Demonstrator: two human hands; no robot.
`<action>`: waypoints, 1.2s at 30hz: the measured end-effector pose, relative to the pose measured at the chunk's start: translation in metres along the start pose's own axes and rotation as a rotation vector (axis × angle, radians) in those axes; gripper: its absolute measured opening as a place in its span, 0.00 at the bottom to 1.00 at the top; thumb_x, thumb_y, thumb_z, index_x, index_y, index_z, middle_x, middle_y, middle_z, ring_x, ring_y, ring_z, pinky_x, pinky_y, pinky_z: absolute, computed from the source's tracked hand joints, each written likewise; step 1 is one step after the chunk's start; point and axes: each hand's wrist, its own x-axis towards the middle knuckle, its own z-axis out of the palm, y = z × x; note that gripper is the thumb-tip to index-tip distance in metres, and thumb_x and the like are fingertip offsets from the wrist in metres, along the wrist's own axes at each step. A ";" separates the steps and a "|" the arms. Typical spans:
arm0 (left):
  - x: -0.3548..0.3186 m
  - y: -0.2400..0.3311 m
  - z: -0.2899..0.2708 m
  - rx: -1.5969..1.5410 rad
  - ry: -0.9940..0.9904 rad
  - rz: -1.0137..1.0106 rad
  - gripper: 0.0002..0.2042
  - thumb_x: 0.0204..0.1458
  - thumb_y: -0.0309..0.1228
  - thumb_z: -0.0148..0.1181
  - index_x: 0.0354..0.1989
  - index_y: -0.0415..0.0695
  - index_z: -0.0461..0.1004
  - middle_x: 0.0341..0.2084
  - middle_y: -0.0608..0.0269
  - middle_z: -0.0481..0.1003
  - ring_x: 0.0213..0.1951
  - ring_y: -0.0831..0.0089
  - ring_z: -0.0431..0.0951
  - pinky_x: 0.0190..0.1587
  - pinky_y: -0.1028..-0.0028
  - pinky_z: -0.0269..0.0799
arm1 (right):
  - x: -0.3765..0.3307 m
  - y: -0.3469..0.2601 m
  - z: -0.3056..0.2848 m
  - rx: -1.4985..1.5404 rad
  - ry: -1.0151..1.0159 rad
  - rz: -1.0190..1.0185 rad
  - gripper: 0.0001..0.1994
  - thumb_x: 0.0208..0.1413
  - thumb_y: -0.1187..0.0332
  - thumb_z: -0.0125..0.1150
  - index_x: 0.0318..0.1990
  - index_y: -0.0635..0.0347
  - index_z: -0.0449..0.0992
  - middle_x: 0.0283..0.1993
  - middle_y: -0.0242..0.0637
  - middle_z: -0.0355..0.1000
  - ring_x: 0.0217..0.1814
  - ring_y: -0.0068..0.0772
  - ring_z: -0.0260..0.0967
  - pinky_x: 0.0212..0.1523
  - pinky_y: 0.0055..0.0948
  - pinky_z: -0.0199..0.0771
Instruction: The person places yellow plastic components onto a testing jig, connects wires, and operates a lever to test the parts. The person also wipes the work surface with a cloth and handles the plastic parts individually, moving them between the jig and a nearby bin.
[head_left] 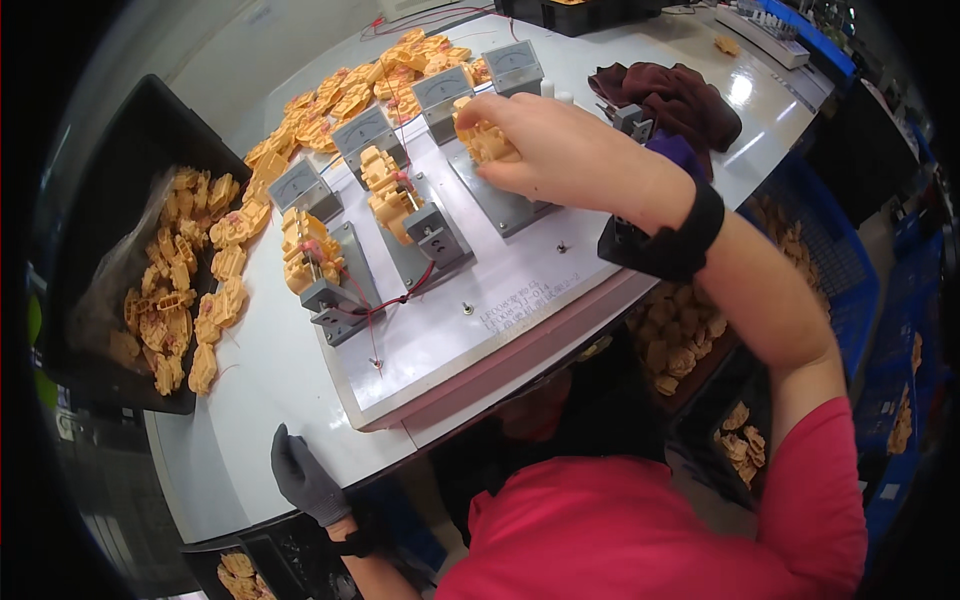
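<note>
My right hand (550, 145), bare with a black wrist strap, is closed around a yellow plastic housing (482, 138) at the third grey fixture (500, 200). The fingers partly hide that housing. Two more yellow housings, one on the middle fixture (382, 185) and one on the left fixture (303, 250), sit beside grey clamp blocks with red wires. Analog meters (365, 132) stand behind the fixtures. My left hand (305, 480), in a dark grey glove, rests at the table's near edge with its fingers stretched out, holding nothing.
Loose yellow housings (330, 105) pile up behind the meters and along the left. A black bin (130, 240) at the left holds more. A dark red cloth (670, 105) lies at the right. Small switches (468, 309) stick up from the white board (430, 365). Blue crates (850, 260) stand right.
</note>
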 end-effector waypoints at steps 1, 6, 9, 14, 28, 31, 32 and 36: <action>0.000 -0.001 0.000 0.000 -0.004 0.002 0.16 0.67 0.26 0.53 0.58 0.30 0.72 0.52 0.50 0.77 0.52 0.67 0.77 0.57 0.70 0.73 | 0.002 -0.002 -0.003 -0.025 -0.041 -0.006 0.19 0.54 0.70 0.60 0.54 0.62 0.75 0.42 0.53 0.78 0.48 0.55 0.77 0.48 0.45 0.76; 0.000 0.000 0.000 0.012 0.001 0.049 0.15 0.67 0.26 0.53 0.58 0.30 0.72 0.52 0.50 0.77 0.51 0.67 0.77 0.56 0.70 0.73 | 0.018 -0.009 -0.016 -0.139 -0.237 -0.069 0.17 0.56 0.69 0.58 0.53 0.62 0.75 0.45 0.55 0.75 0.44 0.54 0.77 0.45 0.44 0.77; -0.001 0.001 0.000 0.008 0.000 0.057 0.15 0.67 0.26 0.53 0.58 0.30 0.72 0.52 0.50 0.77 0.52 0.67 0.77 0.57 0.70 0.73 | 0.023 -0.011 -0.017 -0.225 -0.273 -0.037 0.16 0.55 0.68 0.59 0.50 0.62 0.76 0.42 0.53 0.76 0.44 0.53 0.77 0.44 0.43 0.77; -0.001 0.001 0.000 -0.025 0.003 0.086 0.15 0.67 0.25 0.54 0.58 0.31 0.73 0.52 0.50 0.77 0.52 0.67 0.77 0.57 0.70 0.73 | 0.031 -0.012 -0.019 -0.274 -0.305 -0.050 0.16 0.52 0.67 0.61 0.48 0.60 0.78 0.39 0.47 0.79 0.43 0.48 0.79 0.43 0.42 0.77; -0.005 0.006 0.002 0.059 0.058 0.115 0.14 0.65 0.23 0.55 0.56 0.32 0.75 0.50 0.52 0.78 0.50 0.67 0.78 0.55 0.70 0.75 | 0.044 -0.016 -0.022 -0.222 -0.419 0.084 0.13 0.49 0.65 0.65 0.42 0.59 0.79 0.32 0.36 0.81 0.38 0.33 0.80 0.38 0.32 0.76; -0.005 0.006 0.003 0.055 0.070 0.113 0.13 0.65 0.22 0.54 0.56 0.32 0.75 0.50 0.52 0.78 0.50 0.67 0.78 0.55 0.70 0.75 | 0.046 -0.012 -0.020 -0.251 -0.437 0.069 0.13 0.49 0.66 0.65 0.43 0.59 0.79 0.33 0.38 0.81 0.38 0.35 0.80 0.39 0.33 0.76; -0.006 0.006 0.003 0.027 0.071 0.121 0.13 0.65 0.22 0.54 0.56 0.32 0.75 0.50 0.52 0.78 0.50 0.67 0.78 0.55 0.70 0.75 | 0.046 -0.012 -0.018 -0.266 -0.446 0.086 0.13 0.50 0.66 0.65 0.43 0.59 0.79 0.33 0.38 0.81 0.39 0.35 0.80 0.39 0.33 0.76; -0.006 0.006 0.002 0.043 0.078 0.079 0.13 0.65 0.22 0.54 0.56 0.32 0.75 0.50 0.53 0.78 0.50 0.68 0.78 0.54 0.71 0.74 | 0.043 -0.015 -0.016 -0.301 -0.393 0.017 0.14 0.51 0.65 0.65 0.45 0.59 0.78 0.34 0.38 0.81 0.40 0.36 0.80 0.42 0.34 0.77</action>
